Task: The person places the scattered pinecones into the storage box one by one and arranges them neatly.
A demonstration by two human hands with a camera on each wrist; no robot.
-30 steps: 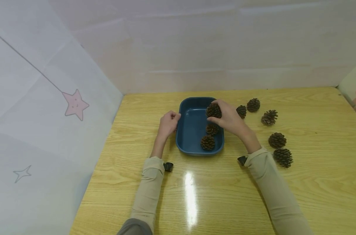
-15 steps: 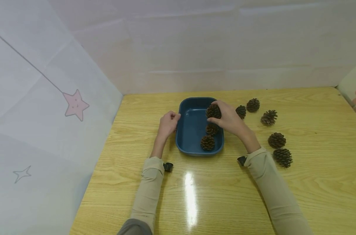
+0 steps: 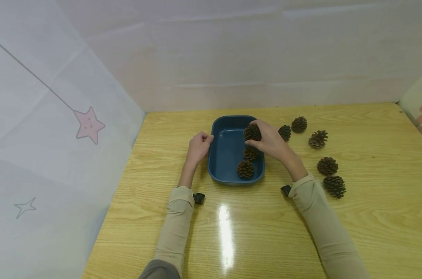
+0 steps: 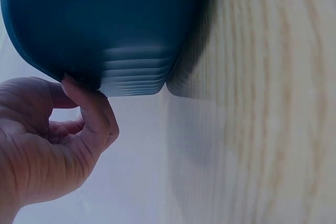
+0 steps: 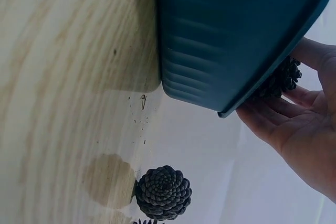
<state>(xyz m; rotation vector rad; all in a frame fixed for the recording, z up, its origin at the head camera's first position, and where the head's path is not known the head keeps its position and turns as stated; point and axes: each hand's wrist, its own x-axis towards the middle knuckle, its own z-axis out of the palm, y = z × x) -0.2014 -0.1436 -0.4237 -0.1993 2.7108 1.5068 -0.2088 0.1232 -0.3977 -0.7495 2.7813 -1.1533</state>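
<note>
One pine cone [image 3: 251, 132] sits gripped between the thumb and fingers of a person's right hand [image 3: 273, 141], inside the rim of a deep blue tray [image 3: 226, 155] on a wood-grained counter [image 3: 253, 228]; whether it touches the tray's floor cannot be told. Across from it, the left hand [image 3: 198, 147], fingers curled, pinches the tray's left rim. Two more pine cones rest in the tray on the near side of the right hand: a smaller cone [image 3: 250, 153] just beside its thumb and a rounder cone [image 3: 245, 169] closer to the person. Five others lie on the counter to the right of the right hand: a dark cone [image 3: 285, 132] just beside it, a second cone [image 3: 299, 124] slightly beyond, a third cone [image 3: 318, 140] farther right, then a broad cone [image 3: 327, 166] and a longer cone [image 3: 334, 186] near the beige right sleeve [image 3: 322, 221]. Black devices [image 3: 199, 198] show at both wrists. Well left of the left hand, a smiling pink star [image 3: 89, 125] decorates the pale wall covering [image 3: 50, 162].
</note>
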